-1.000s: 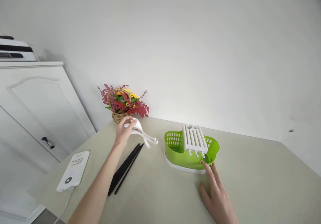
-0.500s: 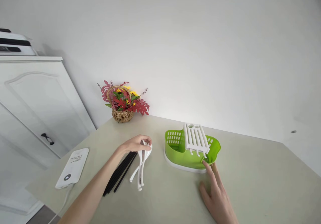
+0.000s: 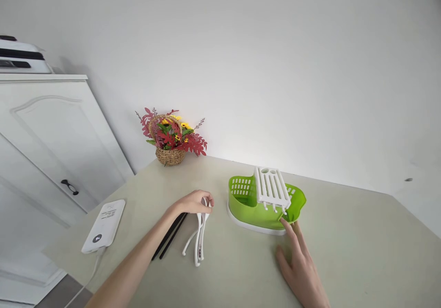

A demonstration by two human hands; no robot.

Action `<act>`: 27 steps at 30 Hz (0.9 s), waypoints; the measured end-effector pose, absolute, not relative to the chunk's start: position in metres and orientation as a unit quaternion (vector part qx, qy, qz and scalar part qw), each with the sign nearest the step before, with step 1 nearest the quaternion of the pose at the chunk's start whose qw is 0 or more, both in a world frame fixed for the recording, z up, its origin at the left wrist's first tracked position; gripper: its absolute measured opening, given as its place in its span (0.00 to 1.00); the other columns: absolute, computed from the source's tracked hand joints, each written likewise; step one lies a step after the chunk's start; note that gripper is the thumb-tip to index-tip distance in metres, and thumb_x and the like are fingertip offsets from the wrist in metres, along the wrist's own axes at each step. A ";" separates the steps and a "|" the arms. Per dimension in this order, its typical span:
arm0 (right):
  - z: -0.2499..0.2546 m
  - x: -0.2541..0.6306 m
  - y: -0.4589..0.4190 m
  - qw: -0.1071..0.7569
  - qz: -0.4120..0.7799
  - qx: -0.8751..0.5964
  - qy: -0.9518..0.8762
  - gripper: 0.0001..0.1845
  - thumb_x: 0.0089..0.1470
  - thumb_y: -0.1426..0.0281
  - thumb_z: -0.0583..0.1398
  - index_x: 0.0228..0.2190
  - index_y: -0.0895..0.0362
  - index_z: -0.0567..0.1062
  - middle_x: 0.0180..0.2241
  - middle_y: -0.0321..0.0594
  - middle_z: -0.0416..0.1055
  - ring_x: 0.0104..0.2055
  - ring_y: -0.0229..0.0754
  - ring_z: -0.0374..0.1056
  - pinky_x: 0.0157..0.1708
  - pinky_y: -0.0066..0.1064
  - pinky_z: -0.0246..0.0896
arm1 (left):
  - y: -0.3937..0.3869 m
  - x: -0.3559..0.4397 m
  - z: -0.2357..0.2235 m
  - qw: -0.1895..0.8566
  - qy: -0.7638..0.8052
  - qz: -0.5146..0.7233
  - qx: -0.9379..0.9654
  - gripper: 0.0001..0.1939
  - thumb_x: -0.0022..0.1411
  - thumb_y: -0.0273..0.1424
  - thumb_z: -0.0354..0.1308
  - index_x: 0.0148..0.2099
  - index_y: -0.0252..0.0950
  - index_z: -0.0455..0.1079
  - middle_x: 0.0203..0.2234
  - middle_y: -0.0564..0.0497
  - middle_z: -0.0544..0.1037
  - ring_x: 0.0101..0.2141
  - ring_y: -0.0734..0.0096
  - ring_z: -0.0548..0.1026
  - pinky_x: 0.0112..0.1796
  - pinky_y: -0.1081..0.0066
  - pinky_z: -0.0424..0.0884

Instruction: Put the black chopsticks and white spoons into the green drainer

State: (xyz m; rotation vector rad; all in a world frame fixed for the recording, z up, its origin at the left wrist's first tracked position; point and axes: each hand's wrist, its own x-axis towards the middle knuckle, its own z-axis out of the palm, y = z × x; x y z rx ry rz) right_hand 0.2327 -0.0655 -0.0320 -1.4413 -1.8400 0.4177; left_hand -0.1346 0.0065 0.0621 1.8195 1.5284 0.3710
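Observation:
My left hand (image 3: pixel 195 202) is closed on white spoons (image 3: pixel 199 239), pinching them at the bowl end. Their handles point down toward the near side, slightly fanned, close to the table top. Black chopsticks (image 3: pixel 172 236) lie beside and partly behind my left wrist and forearm. To the right stands a green cutlery holder (image 3: pixel 255 213) with a white slotted top (image 3: pixel 272 186), small hooks and a white base. Fingers of my right hand (image 3: pixel 299 262) are stretched out and touch the holder's near right side; the thumb is spread away from it.
A wicker basket of artificial flowers (image 3: pixel 170 156) stands at the back left against the wall. A white power bank (image 3: pixel 105 225) with a cable lies at the table's left edge. A white cabinet (image 3: pixel 65 128) is on the left, with a white case (image 3: pixel 22 57) on top.
My left hand has moved slightly right with the spoons, and their handles have tilted and spread a little. The view has shifted slightly. My right hand stays at the holder.

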 end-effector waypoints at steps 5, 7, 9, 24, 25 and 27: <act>-0.033 0.234 -0.065 0.370 0.167 -0.564 -0.719 0.34 0.65 0.62 0.52 0.70 0.42 0.56 0.74 0.46 0.48 0.68 0.55 0.62 0.52 0.41 0.71 | -0.006 -0.125 0.062 0.254 0.613 0.156 0.732 0.13 0.51 0.33 0.64 0.41 0.41 0.75 0.33 0.54 0.81 0.31 0.65 0.77 0.35 0.71 0.68; -0.033 0.235 -0.066 0.367 0.171 -0.566 -0.718 0.34 0.65 0.62 0.52 0.70 0.43 0.56 0.74 0.46 0.47 0.68 0.54 0.63 0.51 0.40 0.70 | -0.012 -0.119 0.060 0.189 0.620 0.159 0.745 0.11 0.54 0.34 0.62 0.42 0.42 0.75 0.34 0.53 0.81 0.33 0.63 0.78 0.38 0.69 0.69; -0.032 0.235 -0.067 0.365 0.174 -0.568 -0.717 0.34 0.66 0.61 0.52 0.70 0.42 0.55 0.74 0.45 0.46 0.67 0.54 0.63 0.51 0.40 0.71 | -0.017 -0.114 0.058 0.150 0.627 0.167 0.746 0.10 0.57 0.33 0.60 0.43 0.42 0.74 0.37 0.51 0.82 0.37 0.60 0.78 0.41 0.67 0.69; -0.034 0.233 -0.066 0.375 0.168 -0.561 -0.719 0.33 0.66 0.62 0.51 0.70 0.41 0.55 0.75 0.42 0.45 0.71 0.54 0.57 0.51 0.41 0.71 | -0.034 -0.102 0.036 -0.015 0.638 0.271 0.721 0.08 0.65 0.35 0.58 0.46 0.42 0.71 0.44 0.48 0.78 0.47 0.58 0.76 0.44 0.63 0.71; -0.035 0.233 -0.066 0.375 0.167 -0.561 -0.719 0.33 0.66 0.62 0.51 0.70 0.41 0.55 0.75 0.42 0.45 0.71 0.54 0.58 0.51 0.41 0.72 | -0.033 -0.102 0.036 -0.031 0.640 0.281 0.714 0.08 0.64 0.35 0.59 0.45 0.41 0.71 0.43 0.47 0.78 0.47 0.57 0.75 0.46 0.61 0.71; -0.036 0.233 -0.065 0.373 0.167 -0.561 -0.720 0.34 0.66 0.63 0.51 0.71 0.41 0.55 0.75 0.42 0.45 0.70 0.55 0.59 0.50 0.41 0.72 | -0.031 -0.098 0.042 -0.066 0.655 0.313 0.685 0.07 0.63 0.34 0.61 0.44 0.41 0.71 0.42 0.47 0.77 0.47 0.55 0.73 0.51 0.56 0.68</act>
